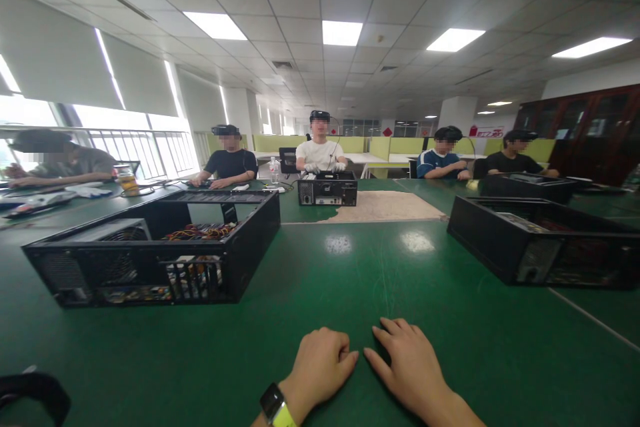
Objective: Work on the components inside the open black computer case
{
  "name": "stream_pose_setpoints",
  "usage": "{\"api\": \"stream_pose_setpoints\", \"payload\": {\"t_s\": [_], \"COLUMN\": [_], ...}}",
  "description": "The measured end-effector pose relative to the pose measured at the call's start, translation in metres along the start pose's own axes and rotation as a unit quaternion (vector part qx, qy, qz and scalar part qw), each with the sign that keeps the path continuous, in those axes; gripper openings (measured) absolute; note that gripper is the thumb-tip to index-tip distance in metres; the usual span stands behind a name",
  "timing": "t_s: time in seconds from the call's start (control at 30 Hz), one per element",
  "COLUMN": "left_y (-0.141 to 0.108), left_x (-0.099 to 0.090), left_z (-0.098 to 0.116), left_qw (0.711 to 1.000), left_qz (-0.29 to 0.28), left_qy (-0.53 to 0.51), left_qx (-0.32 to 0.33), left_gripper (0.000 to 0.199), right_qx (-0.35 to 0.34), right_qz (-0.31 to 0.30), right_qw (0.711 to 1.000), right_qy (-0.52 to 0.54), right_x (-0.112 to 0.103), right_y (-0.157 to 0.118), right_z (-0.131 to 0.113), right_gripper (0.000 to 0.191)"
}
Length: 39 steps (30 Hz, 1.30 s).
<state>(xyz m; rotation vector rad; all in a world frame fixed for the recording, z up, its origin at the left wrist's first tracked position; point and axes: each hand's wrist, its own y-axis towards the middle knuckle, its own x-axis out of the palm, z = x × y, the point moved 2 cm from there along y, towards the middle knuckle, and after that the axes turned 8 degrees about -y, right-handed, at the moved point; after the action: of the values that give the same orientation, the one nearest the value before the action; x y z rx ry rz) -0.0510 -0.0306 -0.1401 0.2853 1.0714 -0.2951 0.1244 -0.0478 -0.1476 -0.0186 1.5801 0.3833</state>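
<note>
Both hands rest on the green tabletop (200, 353) near its front edge. My left hand (323, 363), with a watch (273, 402) on a yellow-green strap at the wrist, has its fingers curled under in a loose fist; whether anything is in it is hidden. Close beside it, my right hand (406, 357) lies with its fingers spread and nothing in it. The two thumbs point at each other, a small gap apart. Beyond the hands to the left stands an open black computer case (255, 247) with wires and boards inside. Another open black case (480, 247) is at the right.
Across the table a person in white (320, 152) has gloved hands at a smaller computer case (327, 192). Other people sit left and right. A bare tan patch (385, 205) marks the far tabletop. A jar (128, 181) and gloves (90, 191) lie far left; a black strap-like object (37, 390) is near left.
</note>
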Motion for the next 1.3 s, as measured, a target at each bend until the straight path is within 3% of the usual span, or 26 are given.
{"api": "stream_pose_setpoints", "payload": {"t_s": [1.3], "left_y": [0.0005], "left_x": [0.0032], "left_z": [-0.0018], "left_qw": [1.0], "left_qz": [0.005], "left_qy": [0.016], "left_qx": [0.013], "left_gripper": [0.027], "right_qx": [0.007], "right_qz": [-0.012], "right_qw": [1.0], "right_qy": [0.004], "right_x": [-0.0008], "right_y": [0.0001], "right_z": [0.0007], "right_gripper": [0.047]}}
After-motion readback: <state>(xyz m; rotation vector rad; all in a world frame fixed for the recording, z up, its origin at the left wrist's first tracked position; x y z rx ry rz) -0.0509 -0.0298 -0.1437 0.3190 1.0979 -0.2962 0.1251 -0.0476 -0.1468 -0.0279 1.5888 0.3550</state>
